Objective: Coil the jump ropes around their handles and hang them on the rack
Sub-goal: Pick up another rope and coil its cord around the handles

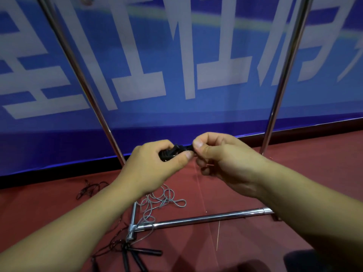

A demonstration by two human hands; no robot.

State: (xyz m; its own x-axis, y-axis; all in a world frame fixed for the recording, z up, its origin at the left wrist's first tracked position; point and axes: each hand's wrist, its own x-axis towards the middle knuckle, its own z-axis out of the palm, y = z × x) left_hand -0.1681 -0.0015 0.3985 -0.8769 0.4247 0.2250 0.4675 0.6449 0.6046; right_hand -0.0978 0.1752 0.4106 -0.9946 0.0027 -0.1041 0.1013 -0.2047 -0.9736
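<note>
a black bundle of jump-rope handles (172,153) with cord wound round it is held in mid-air between the two uprights of a chrome rack (198,217), in front of a blue banner (176,107) printed with large pale characters. the bundle is gripped by the left hand (155,165), whose fingers are curled over it from above with the thumb pressed along its near side. its right end is pinched by the right hand (224,156) between thumb and forefinger, the other fingers being curled under (what they hold, if anything, cannot be told). a thin pale line is seen dropping from below the right hand toward the floor. on the red floor (245,193) a loose grey rope (161,201) is tangled just behind and over the left corner of the rack's base. a dark cord (90,189) is seen further left near the banner's lower edge. more black handles (141,254) with dark cord attached are spread on the floor just in front of that same corner, close to the left forearm.
</note>
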